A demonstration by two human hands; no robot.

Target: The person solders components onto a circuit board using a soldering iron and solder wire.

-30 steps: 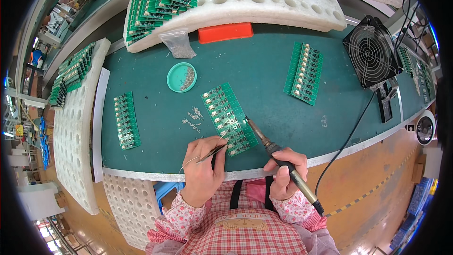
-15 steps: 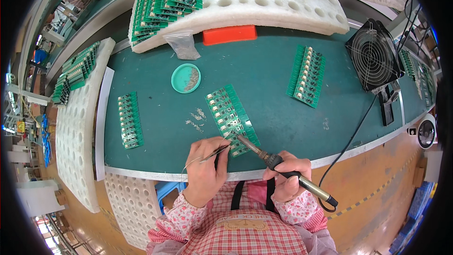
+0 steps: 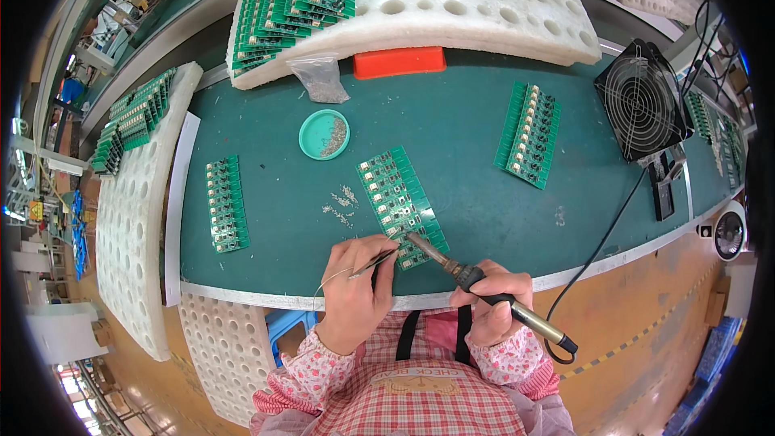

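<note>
A green circuit board panel (image 3: 391, 186) with rows of small white and black parts lies at a slant on the bench in front of me. In my right hand (image 3: 499, 295) is a soldering iron (image 3: 464, 274), its tip down at the panel's lower part. My left hand (image 3: 353, 295), at the panel's lower left edge, has its fingers closed on metal tweezers (image 3: 371, 264). A thin solder wire (image 3: 328, 280) also runs through that hand toward the iron's tip. The exact contact at the tip is too small to make out.
Small loose parts (image 3: 343, 200) lie beside the panel, below a round turquoise dish (image 3: 311, 136). Other panels lie left (image 3: 228, 210) and right (image 3: 529, 137). A white foam block (image 3: 460, 28), red tray (image 3: 400, 62) and plastic bag (image 3: 320, 81) are behind; a black fan (image 3: 642, 101) stands right.
The whole view has shifted slightly, so the bench things appear a little further right. Both hands keep their grips, and the iron's tip stays at the panel's lower part.
</note>
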